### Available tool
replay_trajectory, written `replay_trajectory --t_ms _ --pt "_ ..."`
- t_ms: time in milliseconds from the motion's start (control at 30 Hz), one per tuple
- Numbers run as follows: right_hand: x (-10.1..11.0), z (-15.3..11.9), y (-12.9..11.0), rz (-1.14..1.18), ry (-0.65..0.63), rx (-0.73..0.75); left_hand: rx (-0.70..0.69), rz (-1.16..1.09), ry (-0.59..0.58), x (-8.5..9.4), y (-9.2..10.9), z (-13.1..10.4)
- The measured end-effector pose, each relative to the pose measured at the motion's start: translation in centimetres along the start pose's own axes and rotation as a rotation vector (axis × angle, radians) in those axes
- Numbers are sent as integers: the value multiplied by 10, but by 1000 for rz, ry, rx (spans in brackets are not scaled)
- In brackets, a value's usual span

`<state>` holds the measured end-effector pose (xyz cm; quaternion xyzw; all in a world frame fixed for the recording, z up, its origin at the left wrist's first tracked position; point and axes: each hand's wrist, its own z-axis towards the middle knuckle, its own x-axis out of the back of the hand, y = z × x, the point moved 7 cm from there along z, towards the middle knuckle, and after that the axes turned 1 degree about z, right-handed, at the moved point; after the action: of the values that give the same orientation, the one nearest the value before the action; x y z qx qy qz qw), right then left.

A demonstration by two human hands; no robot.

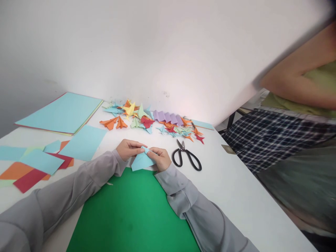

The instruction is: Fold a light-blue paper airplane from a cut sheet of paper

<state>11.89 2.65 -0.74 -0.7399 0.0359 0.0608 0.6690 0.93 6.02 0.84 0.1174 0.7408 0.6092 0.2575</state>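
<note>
Between my two hands is a light blue piece of folded paper (141, 162), held up over the far edge of a green sheet (131, 210). My left hand (129, 149) pinches its upper left edge with thumb and fingers. On the other side, my right hand (160, 159) grips the paper's upper right edge. The paper's top shows small folds near the fingertips, and its lower part hangs flat and wide. To the right of my right hand, black-handled scissors (187, 155) lie with blades pointing away from me.
Folded paper shapes (141, 117) in several colours pile along the wall, with a purple pleated strip (168, 117) among them. Large coloured sheets (61, 112) lie back left, above loose cut paper pieces (43, 161). A person (294, 115) stands past the table's right edge.
</note>
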Motion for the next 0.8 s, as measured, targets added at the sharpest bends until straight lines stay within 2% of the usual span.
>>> replay_trajectory --t_ms 167,333,467,800 --pt "0 0 2 1 -11 -12 -22 7 -21 -2 3 0" --pt "-1 2 3 -72 -62 -11 -172 138 -102 -7 11 -2" --pt "2 4 3 -139 -74 21 -247 225 -108 -6 13 -2" --pt "-1 0 -7 -189 -65 48 -285 309 -107 -4 13 -2"
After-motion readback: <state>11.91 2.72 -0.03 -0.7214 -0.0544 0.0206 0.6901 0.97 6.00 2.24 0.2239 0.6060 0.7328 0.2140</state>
